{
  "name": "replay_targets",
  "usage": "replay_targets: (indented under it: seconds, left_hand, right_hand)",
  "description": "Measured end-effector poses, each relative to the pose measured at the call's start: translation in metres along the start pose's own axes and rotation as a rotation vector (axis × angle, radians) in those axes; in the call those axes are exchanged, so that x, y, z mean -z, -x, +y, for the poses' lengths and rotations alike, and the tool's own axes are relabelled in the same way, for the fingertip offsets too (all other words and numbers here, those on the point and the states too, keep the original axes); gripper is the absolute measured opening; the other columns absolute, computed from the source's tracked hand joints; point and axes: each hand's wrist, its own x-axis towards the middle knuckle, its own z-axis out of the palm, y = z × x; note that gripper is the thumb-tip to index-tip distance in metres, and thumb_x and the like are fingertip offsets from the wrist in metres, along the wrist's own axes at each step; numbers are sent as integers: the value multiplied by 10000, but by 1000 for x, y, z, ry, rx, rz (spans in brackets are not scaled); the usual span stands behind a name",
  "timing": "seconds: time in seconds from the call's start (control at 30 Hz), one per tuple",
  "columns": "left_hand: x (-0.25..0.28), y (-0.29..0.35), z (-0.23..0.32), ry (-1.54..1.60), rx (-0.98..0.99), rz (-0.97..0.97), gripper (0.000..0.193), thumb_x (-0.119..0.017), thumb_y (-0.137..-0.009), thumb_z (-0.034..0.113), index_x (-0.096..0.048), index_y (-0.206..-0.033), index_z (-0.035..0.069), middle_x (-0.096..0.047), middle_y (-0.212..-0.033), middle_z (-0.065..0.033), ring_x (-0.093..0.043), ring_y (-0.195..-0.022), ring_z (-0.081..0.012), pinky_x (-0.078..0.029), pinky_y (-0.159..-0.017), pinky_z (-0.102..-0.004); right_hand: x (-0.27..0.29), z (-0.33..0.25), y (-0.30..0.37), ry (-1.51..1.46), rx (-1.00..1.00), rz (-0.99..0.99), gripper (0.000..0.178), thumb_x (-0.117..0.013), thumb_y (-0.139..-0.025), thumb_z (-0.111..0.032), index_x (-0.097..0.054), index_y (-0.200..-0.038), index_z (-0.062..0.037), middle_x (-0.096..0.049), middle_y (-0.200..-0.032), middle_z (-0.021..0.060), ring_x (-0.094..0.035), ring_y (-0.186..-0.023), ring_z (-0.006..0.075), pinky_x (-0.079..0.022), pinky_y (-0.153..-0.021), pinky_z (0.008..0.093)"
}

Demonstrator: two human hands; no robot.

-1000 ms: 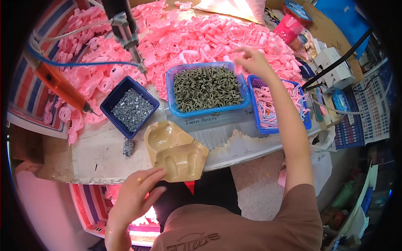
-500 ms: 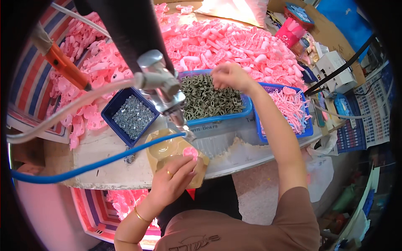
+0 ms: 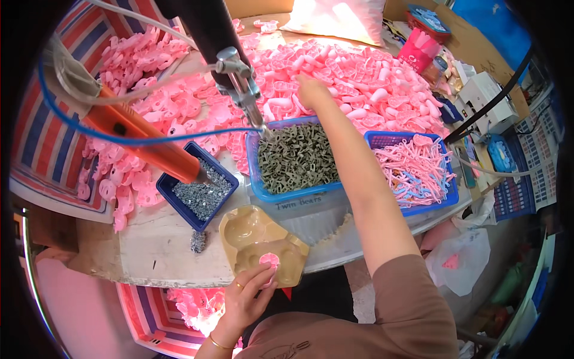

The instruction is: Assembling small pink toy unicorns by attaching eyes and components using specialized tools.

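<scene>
My left hand (image 3: pixel 251 294) is closed on a small pink plastic part (image 3: pixel 270 261), pressed against the near edge of a tan moulded fixture (image 3: pixel 246 226) with rounded hollows. My right arm stretches over a blue tray (image 3: pixel 317 195) of small grey-green metal clips (image 3: pixel 293 158). Beyond that tray, my right hand (image 3: pixel 312 93) reaches into a large heap of pink plastic pieces (image 3: pixel 353 78); its fingers are largely hidden, so what they hold cannot be told.
A dark blue bin (image 3: pixel 197 222) holds small screws, with an orange-bodied tool (image 3: pixel 143 143) hanging over it. A metal driver (image 3: pixel 239 78) with a blue hose hangs above the clips. Right of my arm stands a blue basket (image 3: pixel 427 206) of pink and blue strips.
My right hand has moved from above the clips to the pink heap beyond. The view has shifted, and the orange tool now shows over the screws. My left hand still holds the pink part.
</scene>
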Motion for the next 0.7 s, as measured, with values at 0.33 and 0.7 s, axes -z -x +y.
replay_targets:
  seconds: [0.33,0.7]
  left_hand:
    - [1,8,-10,15,-16,52,355,-779,-764,19,-684,-1105,54,-680,-1099,-115,-685,-829,-242,-575,-674,-313]
    - [-6,9,-2,-27,-37,1,354,-783,-756,12,-683,-1094,51,-686,-1091,-120,-694,-869,-253,-581,-708,-315]
  right_hand:
    - [84,20,33,-113,-353,140,249,-652,-858,-261,-698,-1046,-103,-708,-1019,182,-681,-967,348,-527,-860,445]
    - [27,-20,0,-157,-77,222,268,-583,-839,-111,-693,-1082,-83,-673,-1122,196,-637,-1064,369,-508,-909,460]
